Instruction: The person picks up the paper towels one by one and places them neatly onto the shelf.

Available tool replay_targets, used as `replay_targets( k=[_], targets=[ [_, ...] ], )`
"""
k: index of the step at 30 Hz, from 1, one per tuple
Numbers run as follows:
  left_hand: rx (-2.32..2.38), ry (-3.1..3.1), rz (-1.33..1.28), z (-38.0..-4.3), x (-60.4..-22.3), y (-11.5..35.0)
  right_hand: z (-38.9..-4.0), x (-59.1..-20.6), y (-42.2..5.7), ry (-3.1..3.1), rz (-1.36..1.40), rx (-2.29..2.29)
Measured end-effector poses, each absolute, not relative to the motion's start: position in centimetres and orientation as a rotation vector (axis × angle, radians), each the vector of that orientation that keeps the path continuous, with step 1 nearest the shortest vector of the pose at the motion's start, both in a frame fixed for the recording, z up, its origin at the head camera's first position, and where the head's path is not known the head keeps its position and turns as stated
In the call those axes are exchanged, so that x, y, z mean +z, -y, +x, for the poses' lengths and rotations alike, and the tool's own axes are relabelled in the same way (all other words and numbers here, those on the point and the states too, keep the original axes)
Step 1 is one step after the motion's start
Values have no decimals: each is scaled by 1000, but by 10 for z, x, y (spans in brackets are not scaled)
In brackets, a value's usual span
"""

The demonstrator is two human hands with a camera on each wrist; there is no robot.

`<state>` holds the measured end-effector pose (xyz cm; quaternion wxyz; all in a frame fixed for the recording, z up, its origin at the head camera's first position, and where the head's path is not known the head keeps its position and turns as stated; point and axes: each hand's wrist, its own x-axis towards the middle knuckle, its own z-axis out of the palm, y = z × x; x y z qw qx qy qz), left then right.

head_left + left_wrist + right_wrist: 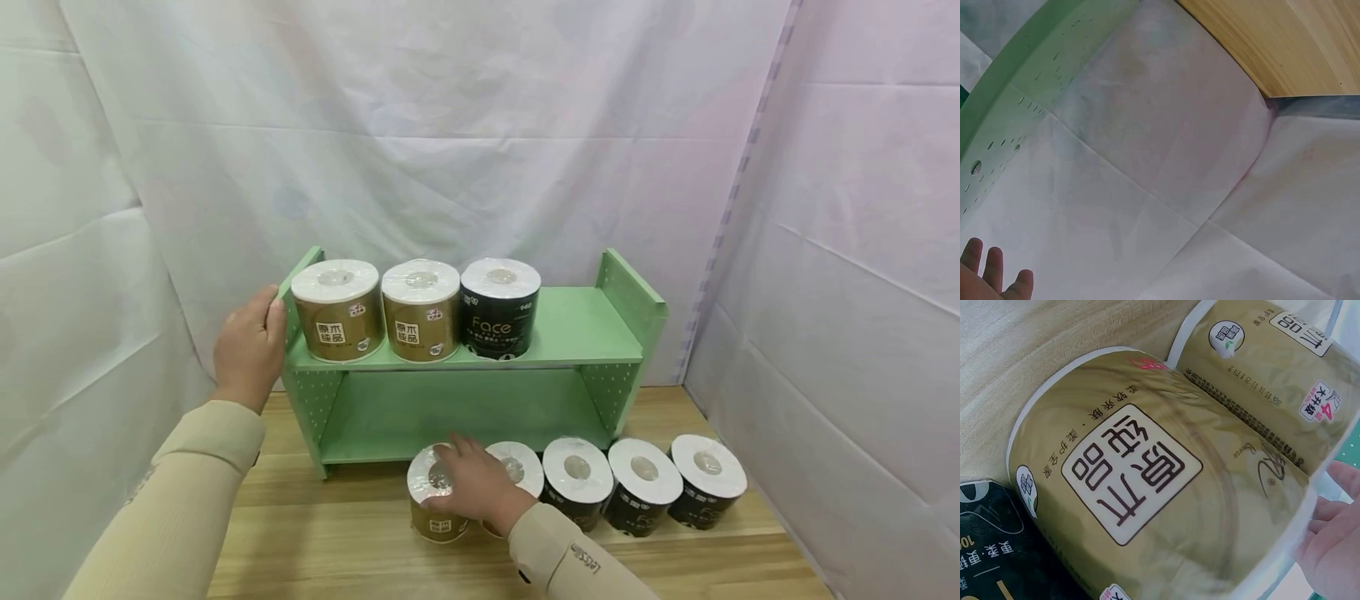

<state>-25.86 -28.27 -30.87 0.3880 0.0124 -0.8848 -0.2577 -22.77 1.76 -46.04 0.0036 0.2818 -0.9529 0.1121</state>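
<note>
My left hand is at the left side panel of a green two-tier shelf, touching its front edge. Three of its fingers look straight and slightly spread in the left wrist view. Over the tops of two gold-wrapped toilet paper rolls, my right hand reaches with loosely extended fingers. One is the leftmost gold roll on the table; the other gold roll fills the right wrist view, partly hidden by the hand in the head view. Whether the right fingertips touch a roll is unclear.
Two gold rolls and a black "Face" roll stand on the upper tier. Several black rolls continue the row on the wooden table, before the shelf. White cloth hangs at the back and sides.
</note>
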Motion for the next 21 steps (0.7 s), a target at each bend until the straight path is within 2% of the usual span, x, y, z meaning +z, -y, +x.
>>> replay_targets(
  k=[21],
  targets=[
    [-638,2279,58,-260,-310,283,-231,-465,-13,2986,955,379]
  ],
)
